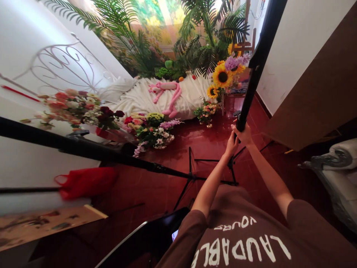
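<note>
Both hands are on one black stand pole that rises from the floor to the upper right. My left hand is wrapped round the pole's lower part. Slightly higher, my right hand is closed round the same pole, just below a small black knob. The stand's black legs spread over the red floor beneath my hands.
A second black pole slants across the left side to its tripod base. Behind are a bed with a pink plush toy, sunflowers and bouquets. A wrapped sofa stands at right, a red bag at left.
</note>
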`<state>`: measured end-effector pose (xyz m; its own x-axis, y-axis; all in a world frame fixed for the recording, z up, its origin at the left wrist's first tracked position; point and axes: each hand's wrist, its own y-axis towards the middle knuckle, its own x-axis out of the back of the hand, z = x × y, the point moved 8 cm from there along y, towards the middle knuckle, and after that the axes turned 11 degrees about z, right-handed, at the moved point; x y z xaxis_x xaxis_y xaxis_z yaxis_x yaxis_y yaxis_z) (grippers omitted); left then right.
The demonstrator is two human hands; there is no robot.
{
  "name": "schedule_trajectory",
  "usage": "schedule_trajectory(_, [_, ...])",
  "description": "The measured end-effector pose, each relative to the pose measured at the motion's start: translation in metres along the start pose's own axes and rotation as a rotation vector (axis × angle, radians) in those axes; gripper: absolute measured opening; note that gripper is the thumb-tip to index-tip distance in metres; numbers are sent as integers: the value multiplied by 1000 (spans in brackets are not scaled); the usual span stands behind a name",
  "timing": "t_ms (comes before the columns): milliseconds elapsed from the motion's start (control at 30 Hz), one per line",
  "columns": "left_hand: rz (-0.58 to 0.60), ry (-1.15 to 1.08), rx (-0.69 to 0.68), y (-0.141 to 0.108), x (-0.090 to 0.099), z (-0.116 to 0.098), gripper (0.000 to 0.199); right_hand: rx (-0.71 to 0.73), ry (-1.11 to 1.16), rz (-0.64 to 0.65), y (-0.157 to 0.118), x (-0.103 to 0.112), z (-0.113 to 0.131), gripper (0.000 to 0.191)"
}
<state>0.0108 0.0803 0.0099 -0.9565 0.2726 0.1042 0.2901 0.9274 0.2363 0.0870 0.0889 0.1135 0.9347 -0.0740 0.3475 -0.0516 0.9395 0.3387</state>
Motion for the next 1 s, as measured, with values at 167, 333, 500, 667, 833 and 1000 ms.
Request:
schedule_trajectory(167, [-21,-3,12,-2,3,-2,45,-15,-197,44,-24,12,-2,45])
schedule_trajectory(333, [-14,-12,-5,-4,2,-10,44,42,-317,122,-51,31,-12,34])
schedule_trajectory(500, [-21,18,-3,-6,2,-11,44,31,-251,193,-58,33,-29,32])
schedule_trajectory(667, [0,6,-6,-6,0,-12,47,-17,-164,154,-59,30,-44,37])
schedule_trajectory(833, [3,7,0,-6,1,-11,47,-31,-4,95,-61,31,-52,40])
schedule_trajectory(1000, [-9,-5,19,-7,2,-9,47,-92,119,-48,-63,31,-66,40])
